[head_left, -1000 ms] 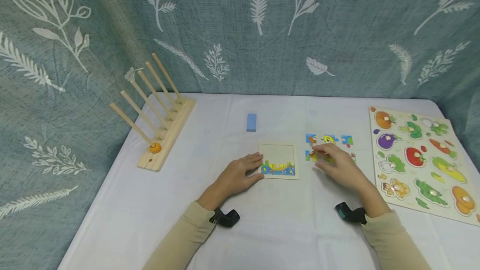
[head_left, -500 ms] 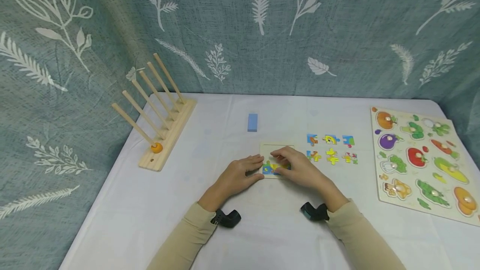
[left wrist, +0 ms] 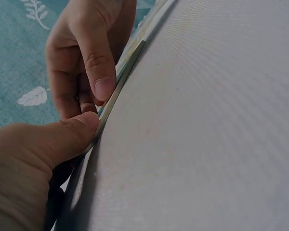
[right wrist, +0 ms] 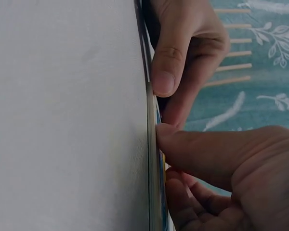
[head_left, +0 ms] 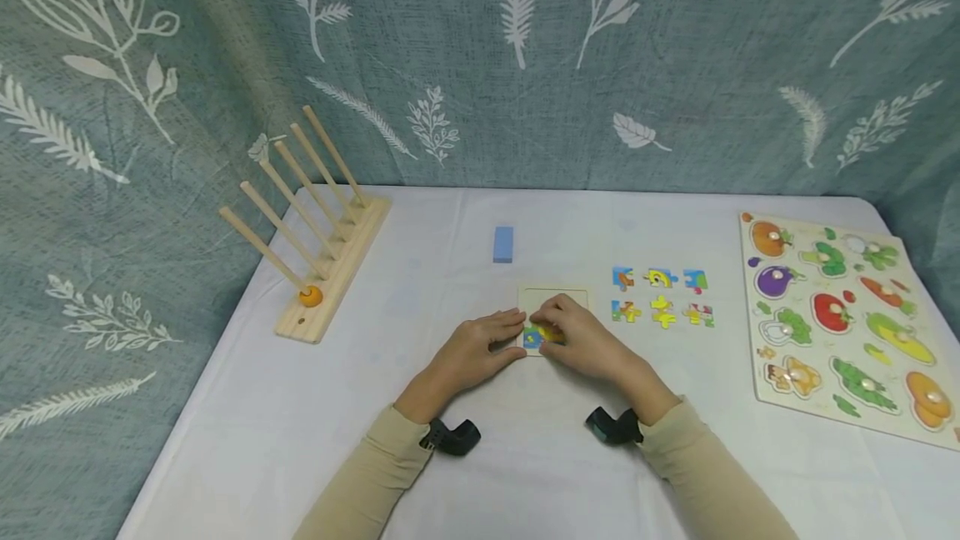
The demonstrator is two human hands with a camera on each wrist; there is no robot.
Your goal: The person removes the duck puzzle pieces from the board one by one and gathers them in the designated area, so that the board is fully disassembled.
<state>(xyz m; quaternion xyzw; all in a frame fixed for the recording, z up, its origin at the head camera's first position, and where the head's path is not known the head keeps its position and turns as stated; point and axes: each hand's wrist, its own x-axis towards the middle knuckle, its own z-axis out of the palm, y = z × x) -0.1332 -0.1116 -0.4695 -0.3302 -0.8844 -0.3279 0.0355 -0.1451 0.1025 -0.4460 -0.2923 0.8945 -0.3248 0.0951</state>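
Note:
A small square wooden puzzle tray [head_left: 531,298] lies on the white cloth, bright blue, green and yellow jigsaw pieces in its near row. My left hand [head_left: 474,348] rests at the tray's left edge, fingers fairly straight, thumb by the near corner; the left wrist view shows that thumb [left wrist: 82,126] touching the rim. Over the tray, my right hand [head_left: 585,340] has curled fingers and pinches a yellow puzzle piece [head_left: 551,332] between thumb and fingers. That hand hides the row's right part. Right of the tray, several loose puzzle pieces [head_left: 663,312] lie in two rows.
A blue block [head_left: 503,245] sits behind the tray. On the left stands a wooden peg rack [head_left: 341,273] with tall dowels and an orange bead [head_left: 311,297]. A vegetable knob-puzzle board [head_left: 810,340] lies at the right. Behind the table hangs a green leaf-patterned curtain [head_left: 480,107].
My right hand has moved left from the loose pieces to the tray, then a little farther left, its fingers closing on a yellow piece. The left hand has stayed at the tray's edge.

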